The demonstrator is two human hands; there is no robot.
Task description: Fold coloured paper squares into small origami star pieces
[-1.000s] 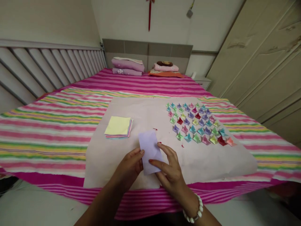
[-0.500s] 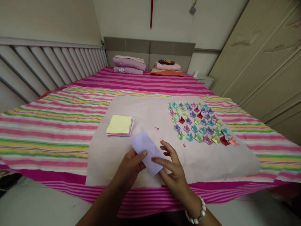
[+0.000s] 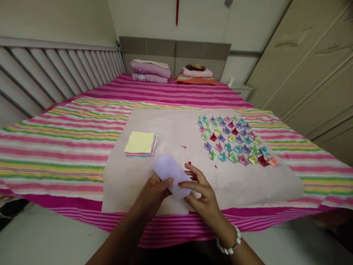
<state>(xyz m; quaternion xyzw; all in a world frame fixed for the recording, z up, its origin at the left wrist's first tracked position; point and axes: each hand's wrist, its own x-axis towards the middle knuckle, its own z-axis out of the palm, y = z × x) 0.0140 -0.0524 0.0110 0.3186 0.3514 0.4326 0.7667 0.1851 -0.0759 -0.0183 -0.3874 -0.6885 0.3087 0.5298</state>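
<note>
A sheet of lilac origami paper (image 3: 168,167), creased and partly folded, is held in the air between both hands. My left hand (image 3: 157,189) grips its lower left side, thumb on top and fingers beneath. On the right side, my right hand (image 3: 201,191) pinches the lower right corner between thumb and index finger, its other fingers raised. A stack of square coloured paper (image 3: 140,142), pale yellow on top, lies beyond my left hand. Several rows of small folded paper boats (image 3: 231,138) in many colours stand to the right. The underside of the held sheet is hidden.
A large pale sheet (image 3: 171,123) lies under everything on the striped bed cover (image 3: 68,147). Small red scraps (image 3: 183,147) rest near the middle. Folded bedding (image 3: 151,71) is stacked at the headboard; a white railing (image 3: 68,73) runs along the left.
The lower right corner of the lilac paper has been bent up under my right fingers, so less of it hangs down. Both hands stay in nearly the same place; the view has tilted slightly.
</note>
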